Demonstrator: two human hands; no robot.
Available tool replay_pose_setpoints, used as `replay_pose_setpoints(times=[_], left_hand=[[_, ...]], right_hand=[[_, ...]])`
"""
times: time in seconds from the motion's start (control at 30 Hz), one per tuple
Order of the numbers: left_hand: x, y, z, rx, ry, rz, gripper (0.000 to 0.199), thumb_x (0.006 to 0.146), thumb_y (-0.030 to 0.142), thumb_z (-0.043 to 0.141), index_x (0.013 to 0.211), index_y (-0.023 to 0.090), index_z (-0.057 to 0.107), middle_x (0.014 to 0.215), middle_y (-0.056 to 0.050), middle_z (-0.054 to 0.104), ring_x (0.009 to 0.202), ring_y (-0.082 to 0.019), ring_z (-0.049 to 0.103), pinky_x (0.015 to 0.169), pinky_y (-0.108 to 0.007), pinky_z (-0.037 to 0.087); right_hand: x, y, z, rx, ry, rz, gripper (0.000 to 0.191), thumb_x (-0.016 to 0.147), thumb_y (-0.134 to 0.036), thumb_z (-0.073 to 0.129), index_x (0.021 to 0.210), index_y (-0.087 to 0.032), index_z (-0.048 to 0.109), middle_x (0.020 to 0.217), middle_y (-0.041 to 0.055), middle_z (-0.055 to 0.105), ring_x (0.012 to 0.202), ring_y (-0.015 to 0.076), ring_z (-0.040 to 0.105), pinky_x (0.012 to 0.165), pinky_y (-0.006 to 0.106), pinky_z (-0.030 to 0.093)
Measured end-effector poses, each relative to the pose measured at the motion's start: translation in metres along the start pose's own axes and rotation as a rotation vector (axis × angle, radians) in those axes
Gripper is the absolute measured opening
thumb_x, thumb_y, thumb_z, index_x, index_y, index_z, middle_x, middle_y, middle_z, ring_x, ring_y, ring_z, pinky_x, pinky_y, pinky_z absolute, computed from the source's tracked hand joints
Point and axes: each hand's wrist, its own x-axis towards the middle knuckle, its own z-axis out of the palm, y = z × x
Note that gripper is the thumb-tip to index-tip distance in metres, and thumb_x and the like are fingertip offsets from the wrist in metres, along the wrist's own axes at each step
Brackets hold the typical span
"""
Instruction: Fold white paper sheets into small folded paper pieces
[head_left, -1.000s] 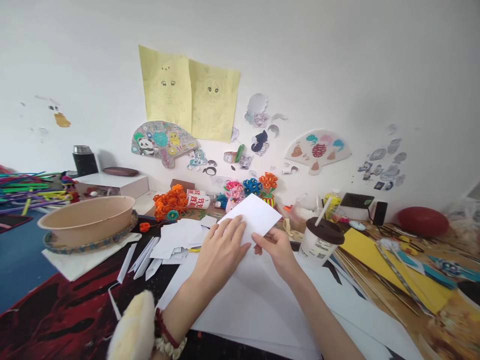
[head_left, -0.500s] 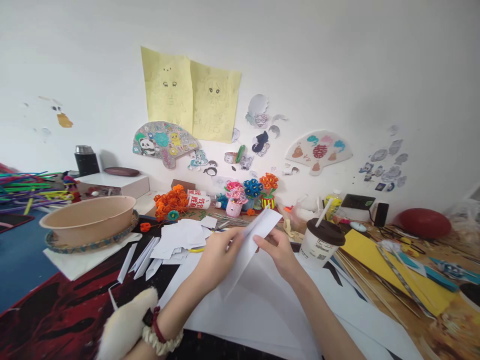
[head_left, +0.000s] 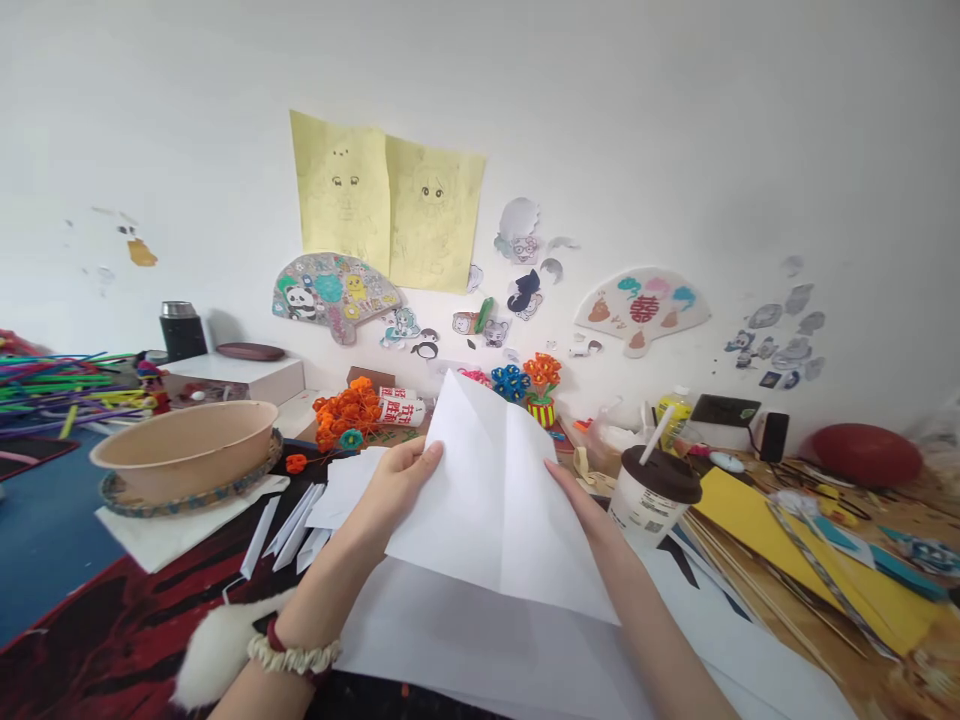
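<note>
Your left hand (head_left: 397, 490) and right hand (head_left: 581, 505) hold a white sheet (head_left: 465, 480) up between them, one hand at each side. Your left hand is partly curled, with its thumb on top of the paper and its fingers bent at the edge. Your right hand pinches the other side with its thumb in front, but its fingers are behind the paper, so I cannot tell how far open they are. It looks like you are at the step of holding a folded sheet spread open. Any move from here calls for a soft grip on both sides, because thin paper bends easily. The middle fold line runs away from you, between your hands, and one far corner sticks up past your left hand. The sheet is bent, so I cannot tell which way is its long way. It is above the big papers (head_left: 450, 625) under your hands. Paper scraps (head_left: 346, 487) and folded strips (head_left: 296, 525) are left of your left hand, and a cup (head_left: 649, 495) with a straw is just beside your right hand.
</note>
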Motion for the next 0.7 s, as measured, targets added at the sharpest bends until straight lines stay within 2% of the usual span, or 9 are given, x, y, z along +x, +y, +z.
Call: replay_pose_setpoints(times=[0.1,0.2,0.33,0.4,0.47,0.5,0.57,0.6,0.7], left_hand=[[0.001,0.003,-0.003,-0.059,0.013,-0.019,0.042,0.071,0.047,0.064,0.097,0.014,0.060,0.069,-0.004,0.068,0.055,-0.017,0.062,0.053,-0.027,0.048],[0.002,0.004,-0.009,-0.046,0.027,-0.016,0.038,0.071,0.048,0.063,0.091,0.016,0.059,0.069,-0.003,0.067,0.055,-0.016,0.061,0.053,-0.025,0.047],[0.005,-0.005,-0.010,0.210,0.013,0.002,0.035,0.079,0.049,0.053,0.092,0.016,0.056,0.080,-0.004,0.066,0.062,-0.013,0.060,0.055,-0.024,0.045],[0.006,-0.011,-0.005,0.475,0.161,0.105,0.037,0.079,0.042,0.055,0.106,0.017,0.051,0.096,-0.008,0.065,0.072,-0.017,0.062,0.063,-0.030,0.048],[0.006,-0.017,0.001,0.810,0.394,0.380,0.044,0.076,0.029,0.058,0.117,0.020,0.046,0.117,-0.010,0.058,0.092,-0.023,0.060,0.078,-0.038,0.047],[0.005,-0.019,0.005,0.964,0.436,0.508,0.042,0.077,0.025,0.057,0.117,0.021,0.047,0.122,-0.011,0.055,0.103,-0.026,0.056,0.085,-0.041,0.044],[0.002,-0.022,0.012,1.124,0.382,0.633,0.033,0.082,0.021,0.050,0.114,0.023,0.051,0.122,-0.008,0.056,0.111,-0.028,0.052,0.091,-0.044,0.040],[0.000,-0.022,0.015,1.122,0.326,0.627,0.030,0.084,0.023,0.047,0.113,0.023,0.053,0.120,-0.008,0.058,0.110,-0.027,0.053,0.090,-0.043,0.041],[-0.005,-0.022,0.026,0.930,0.182,0.474,0.033,0.089,0.037,0.043,0.116,0.022,0.053,0.119,-0.009,0.060,0.104,-0.024,0.057,0.086,-0.040,0.045]], right_hand=[[-0.005,0.006,0.006,0.059,-0.052,-0.035,0.034,0.072,-0.045,0.066,0.096,-0.021,0.067,0.088,0.0074,0.072,0.079,0.0271,0.068,0.068,0.039,0.053],[-0.008,0.008,0.009,0.147,-0.008,-0.105,0.036,0.068,-0.043,0.071,0.098,-0.022,0.066,0.096,0.0073,0.071,0.088,0.0289,0.067,0.071,0.040,0.054],[-0.008,0.006,0.012,0.215,0.033,-0.198,0.040,0.068,-0.041,0.072,0.103,-0.024,0.064,0.104,0.0066,0.070,0.095,0.0294,0.064,0.075,0.041,0.054],[-0.008,0.006,0.013,0.214,0.037,-0.195,0.042,0.068,-0.040,0.073,0.106,-0.026,0.062,0.103,0.0066,0.070,0.092,0.0295,0.065,0.073,0.042,0.054],[-0.007,0.008,0.014,0.202,0.022,-0.201,0.044,0.068,-0.039,0.073,0.108,-0.027,0.061,0.104,0.0061,0.069,0.090,0.0289,0.066,0.071,0.042,0.054],[-0.007,0.008,0.015,0.200,0.006,-0.210,0.045,0.068,-0.038,0.074,0.110,-0.029,0.060,0.105,0.0052,0.069,0.090,0.0282,0.066,0.072,0.041,0.054],[-0.007,0.009,0.017,0.199,-0.035,-0.239,0.046,0.068,-0.037,0.074,0.111,-0.032,0.059,0.108,0.0033,0.068,0.093,0.0267,0.065,0.075,0.040,0.054],[-0.007,0.009,0.018,0.200,-0.057,-0.254,0.046,0.068,-0.037,0.074,0.112,-0.033,0.059,0.110,0.0025,0.067,0.095,0.0260,0.064,0.077,0.040,0.053],[-0.008,0.008,0.021,0.174,-0.130,-0.266,0.045,0.068,-0.040,0.074,0.109,-0.032,0.060,0.112,0.0026,0.066,0.100,0.0259,0.062,0.081,0.040,0.051]])
